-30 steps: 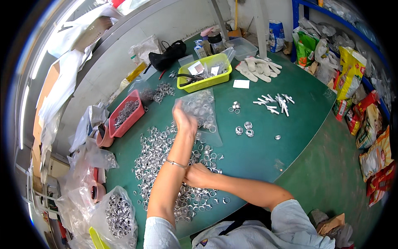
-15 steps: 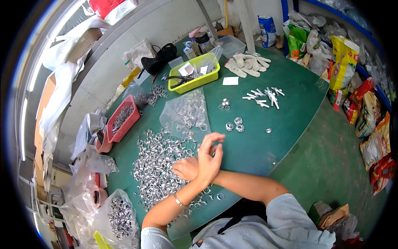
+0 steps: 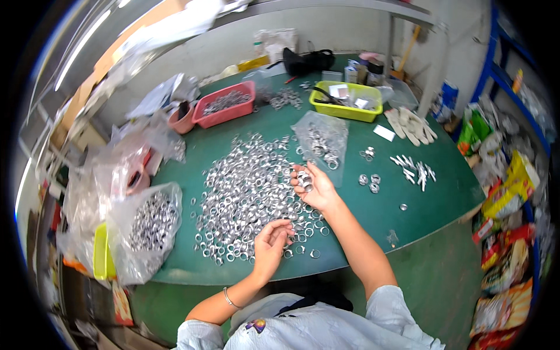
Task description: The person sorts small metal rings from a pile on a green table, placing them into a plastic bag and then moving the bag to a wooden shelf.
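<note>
At left, the heap of silver rings is spread across the desk. Over its near edge the left grip is loosely curled; whether anything is held in it cannot be told. The forearms, crossed half a second ago, are now set apart. Farther right, a few rings are grasped in the right grip, which has been brought nearer the clear bag of rings.
</note>
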`<action>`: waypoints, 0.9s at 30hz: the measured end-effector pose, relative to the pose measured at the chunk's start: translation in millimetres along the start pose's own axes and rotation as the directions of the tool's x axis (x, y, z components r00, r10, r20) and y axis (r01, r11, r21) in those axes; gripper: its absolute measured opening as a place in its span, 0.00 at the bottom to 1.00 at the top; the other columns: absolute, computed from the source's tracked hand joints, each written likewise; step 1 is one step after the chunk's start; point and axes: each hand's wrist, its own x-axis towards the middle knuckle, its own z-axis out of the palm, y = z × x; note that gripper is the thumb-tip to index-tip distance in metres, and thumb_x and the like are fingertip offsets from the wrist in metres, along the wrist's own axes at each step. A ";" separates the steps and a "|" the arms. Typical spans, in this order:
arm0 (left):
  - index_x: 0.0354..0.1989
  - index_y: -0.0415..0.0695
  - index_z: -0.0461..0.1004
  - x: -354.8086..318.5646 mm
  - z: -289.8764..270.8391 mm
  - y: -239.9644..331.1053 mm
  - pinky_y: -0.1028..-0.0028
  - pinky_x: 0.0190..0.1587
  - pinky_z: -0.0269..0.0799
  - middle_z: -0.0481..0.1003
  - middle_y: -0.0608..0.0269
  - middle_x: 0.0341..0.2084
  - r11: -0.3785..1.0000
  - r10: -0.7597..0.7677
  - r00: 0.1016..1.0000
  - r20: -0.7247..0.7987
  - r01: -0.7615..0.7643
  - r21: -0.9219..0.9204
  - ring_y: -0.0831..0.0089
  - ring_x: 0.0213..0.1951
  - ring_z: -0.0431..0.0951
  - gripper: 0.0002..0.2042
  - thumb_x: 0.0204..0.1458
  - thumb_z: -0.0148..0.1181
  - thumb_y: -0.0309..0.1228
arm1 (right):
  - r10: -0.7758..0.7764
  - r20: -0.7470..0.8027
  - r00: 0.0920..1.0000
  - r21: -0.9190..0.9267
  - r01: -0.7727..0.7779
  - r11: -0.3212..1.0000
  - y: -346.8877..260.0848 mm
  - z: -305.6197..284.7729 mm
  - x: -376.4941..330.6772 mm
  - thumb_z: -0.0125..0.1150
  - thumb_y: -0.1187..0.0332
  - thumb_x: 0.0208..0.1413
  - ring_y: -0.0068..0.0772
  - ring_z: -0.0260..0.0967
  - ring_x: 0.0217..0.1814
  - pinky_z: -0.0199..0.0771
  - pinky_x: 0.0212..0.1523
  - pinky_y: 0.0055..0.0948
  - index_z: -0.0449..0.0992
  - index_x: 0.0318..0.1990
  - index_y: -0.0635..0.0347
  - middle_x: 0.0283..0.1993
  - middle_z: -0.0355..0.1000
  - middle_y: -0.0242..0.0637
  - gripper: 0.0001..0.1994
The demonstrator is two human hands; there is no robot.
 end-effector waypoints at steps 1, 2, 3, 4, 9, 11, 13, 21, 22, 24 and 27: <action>0.44 0.36 0.69 -5.3 -6.2 -1.0 0.80 0.37 0.68 0.72 0.62 0.37 1.000 -0.016 0.999 -0.032 0.015 -0.017 0.78 0.39 0.72 0.10 0.54 0.46 0.19 | 0.047 0.071 0.996 0.066 -0.052 0.996 4.4 -0.1 0.4 0.38 0.57 0.61 0.34 0.62 0.34 0.62 0.27 0.25 0.66 0.44 0.65 0.34 0.65 0.40 0.19; 0.44 0.36 0.69 -9.7 -11.3 -1.1 0.80 0.37 0.68 0.72 0.62 0.37 0.999 -0.032 0.998 -0.058 0.030 -0.035 0.78 0.38 0.72 0.10 0.54 0.47 0.19 | 0.083 0.072 0.994 0.088 -0.089 0.992 6.7 0.6 -1.0 0.38 0.58 0.61 0.34 0.62 0.36 0.62 0.28 0.25 0.65 0.45 0.66 0.36 0.65 0.41 0.18; 0.44 0.36 0.69 -14.5 -16.3 -1.9 0.80 0.37 0.68 0.72 0.62 0.37 1.000 -0.020 0.998 -0.063 0.018 -0.024 0.78 0.38 0.72 0.10 0.55 0.47 0.20 | 0.114 0.068 0.991 0.113 -0.122 0.986 8.1 7.2 -7.1 0.39 0.60 0.61 0.35 0.61 0.37 0.61 0.28 0.24 0.65 0.45 0.66 0.38 0.64 0.43 0.17; 0.44 0.36 0.69 -19.8 -22.2 -2.1 0.80 0.38 0.68 0.72 0.62 0.37 1.000 -0.010 0.998 -0.065 0.010 -0.005 0.78 0.38 0.72 0.09 0.55 0.47 0.20 | 0.144 0.067 0.987 0.145 -0.153 0.978 9.5 10.8 -11.5 0.39 0.61 0.61 0.35 0.61 0.38 0.61 0.29 0.24 0.64 0.46 0.67 0.39 0.64 0.44 0.17; 0.42 0.36 0.70 -49.0 -59.2 -8.3 0.81 0.38 0.68 0.72 0.63 0.36 0.997 0.038 0.987 -0.157 -0.027 0.072 0.79 0.38 0.72 0.08 0.55 0.48 0.22 | 0.133 0.028 0.991 0.093 -0.135 0.986 1.2 19.5 -48.3 0.37 0.64 0.60 0.41 0.63 0.45 0.70 0.35 0.28 0.60 0.52 0.69 0.45 0.64 0.49 0.19; 0.40 0.36 0.71 -62.4 -78.1 -9.2 0.81 0.37 0.68 0.72 0.64 0.34 0.989 0.058 0.967 -0.249 -0.022 0.145 0.80 0.36 0.72 0.07 0.55 0.47 0.21 | 0.121 -0.033 0.992 0.077 -0.118 0.990 1.9 17.3 -61.6 0.37 0.63 0.60 0.41 0.63 0.46 0.71 0.36 0.29 0.61 0.52 0.69 0.46 0.64 0.49 0.19; 0.39 0.35 0.71 -66.8 -87.5 -12.5 0.81 0.37 0.68 0.72 0.64 0.32 0.992 0.068 0.953 -0.296 -0.033 0.123 0.80 0.35 0.72 0.07 0.55 0.47 0.20 | 0.125 -0.002 0.992 0.031 -0.125 0.992 5.1 6.1 -75.1 0.37 0.61 0.61 0.41 0.66 0.46 0.72 0.38 0.31 0.63 0.51 0.68 0.45 0.66 0.46 0.19; 0.53 0.35 0.61 -61.3 -84.3 -0.5 0.69 0.46 0.71 0.69 0.49 0.44 0.957 -0.160 0.985 -0.065 0.139 -0.255 0.62 0.44 0.73 0.15 0.57 0.46 0.24 | 0.083 -0.077 0.994 -0.091 -0.090 0.992 49.1 14.2 -93.5 0.38 0.57 0.62 0.39 0.69 0.40 0.73 0.38 0.32 0.68 0.45 0.67 0.40 0.69 0.44 0.20; 0.57 0.36 0.57 -58.6 -77.3 6.0 0.66 0.49 0.70 0.67 0.46 0.48 0.883 -0.258 0.966 0.025 0.246 -0.401 0.57 0.48 0.71 0.19 0.58 0.45 0.27 | 0.074 -0.073 0.995 -0.131 -0.083 0.988 57.5 17.0 -92.8 0.38 0.57 0.62 0.39 0.69 0.40 0.73 0.38 0.32 0.69 0.44 0.67 0.40 0.69 0.44 0.20; 0.61 0.42 0.51 -57.3 -68.9 1.4 0.60 0.54 0.65 0.58 0.42 0.56 0.657 -0.325 0.919 0.224 0.390 -0.646 0.47 0.55 0.64 0.23 0.59 0.44 0.34 | -0.038 -0.163 0.986 -0.289 -0.011 0.957 81.8 35.5 -90.5 0.40 0.58 0.62 0.30 0.68 0.32 0.69 0.28 0.25 0.70 0.39 0.66 0.34 0.69 0.40 0.18; 0.62 0.44 0.47 -45.4 -47.7 1.1 0.57 0.61 0.52 0.51 0.44 0.60 0.364 -0.330 0.868 0.371 0.479 -0.799 0.49 0.60 0.56 0.24 0.60 0.39 0.40 | -0.236 -0.084 0.968 -0.761 0.091 0.642 110.1 40.8 -89.7 0.50 0.67 0.58 0.16 0.59 0.19 0.54 0.18 0.14 0.72 0.31 0.65 0.19 0.65 0.29 0.10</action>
